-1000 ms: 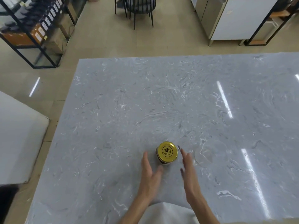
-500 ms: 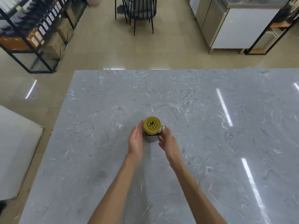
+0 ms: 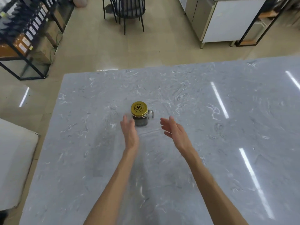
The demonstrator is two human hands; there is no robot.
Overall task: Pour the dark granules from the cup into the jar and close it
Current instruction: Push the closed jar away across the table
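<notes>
A small glass jar with a handle on its right side stands upright on the grey marble table. A gold lid with a black emblem covers its mouth, and dark granules show through the glass. My left hand is open, fingers apart, just to the jar's lower left and close to its side. Further off to the jar's lower right, my right hand is open too, clear of the jar. Neither hand holds anything. No cup is in view.
The table's far edge runs just beyond the jar. On the floor past it stand a black chair, a metal shelf rack with boxes at the left and a white cabinet at the right. A white surface lies left of the table.
Both hands held the jar's sides half a second ago; now they have let go and drawn back toward me, the right hand further away. The jar stays standing.
</notes>
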